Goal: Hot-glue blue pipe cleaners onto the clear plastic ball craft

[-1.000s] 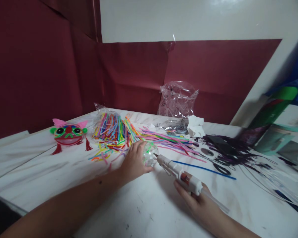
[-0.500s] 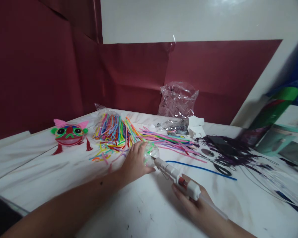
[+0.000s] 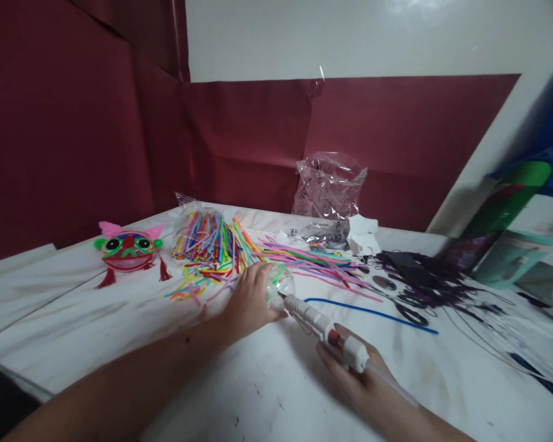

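My left hand (image 3: pixel 251 298) is closed around the left side of a clear, rounded plastic piece (image 3: pixel 281 287) with bright green strips on it. Part of that piece is hidden behind my fingers. In my right hand (image 3: pixel 357 368) is a white hot glue gun (image 3: pixel 316 322), gripped from below. Its nozzle points up and left and meets the lower edge of the clear piece; whether it touches cannot be made out. A glue stick sticks out of the gun's rear. To the right of the nozzle lies a blue pipe cleaner (image 3: pixel 368 309).
A colourful lion-face ornament (image 3: pixel 128 250) with red tassels sits at the left. Bundled pipe cleaners (image 3: pixel 207 236) and long pink ones (image 3: pixel 313 261) lie behind my hands. Scissors (image 3: pixel 410 313), dark purple strands (image 3: pixel 442 285) and a teal container (image 3: pixel 511 261) are at the right.
The glue gun and my right hand have shifted slightly left, with the nozzle a little lower on the clear piece. My left hand keeps its hold.
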A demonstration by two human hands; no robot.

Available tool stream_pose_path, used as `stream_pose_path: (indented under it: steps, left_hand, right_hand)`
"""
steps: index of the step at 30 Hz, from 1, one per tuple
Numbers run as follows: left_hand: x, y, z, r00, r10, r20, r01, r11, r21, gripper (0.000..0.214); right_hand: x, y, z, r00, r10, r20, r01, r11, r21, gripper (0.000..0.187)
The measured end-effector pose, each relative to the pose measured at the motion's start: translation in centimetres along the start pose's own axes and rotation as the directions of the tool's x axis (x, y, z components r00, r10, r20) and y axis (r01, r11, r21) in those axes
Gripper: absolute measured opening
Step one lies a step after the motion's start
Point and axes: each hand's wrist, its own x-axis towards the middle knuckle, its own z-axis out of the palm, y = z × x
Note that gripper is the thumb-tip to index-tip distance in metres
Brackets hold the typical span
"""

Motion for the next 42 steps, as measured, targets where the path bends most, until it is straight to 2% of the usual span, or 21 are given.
stream_pose_path:
  steps: [6, 13, 20, 24, 33, 36, 42]
  left_hand:
    - [0.0, 0.0, -0.1, 0.999, -0.022, 0.032, 0.022, 1.000, 0.009, 0.098]
    - [0.0, 0.0, -0.2, 1.000, -0.009, 0.026, 0.009, 1.000, -0.002, 0.097]
    - [0.1, -0.1, -0.3, 1.000, -0.001, 0.026, 0.002, 1.000, -0.023, 0.098]
    - [0.1, -0.1, -0.2, 0.999, -0.011, 0.041, 0.011, 1.000, -0.007, 0.096]
    - [0.1, -0.1, -0.1, 1.000, -0.014, 0.026, 0.015, 0.999, -0.029, 0.094]
    - [0.1, -0.1, -0.1, 1.000, -0.004, 0.027, 0.005, 1.000, -0.021, 0.095]
    - [0.1, -0.1, -0.1, 1.000, -0.002, 0.012, 0.002, 1.000, -0.020, 0.090]
  right_hand:
    - [0.2, -0.5, -0.2, 0.992, 0.054, -0.111, -0.052, 0.998, 0.017, 0.015]
    - [0.2, -0.3, 0.0, 0.985, 0.103, -0.141, -0.094, 0.993, 0.071, 0.016]
    - [0.7, 0.6, -0.2, 0.958, 0.226, -0.179, -0.210, 0.972, 0.104, 0.032]
    - [0.3, 0.0, 0.0, 0.966, 0.215, -0.142, -0.194, 0.970, 0.149, 0.030]
    - [0.9, -0.1, -0.6, 0.951, 0.227, -0.210, -0.206, 0.971, 0.118, 0.034]
    - [0.6, 0.0, -0.2, 0.959, 0.219, -0.182, -0.198, 0.972, 0.123, 0.034]
    - [0.3, 0.0, 0.4, 0.944, 0.247, -0.221, -0.213, 0.963, 0.168, 0.035]
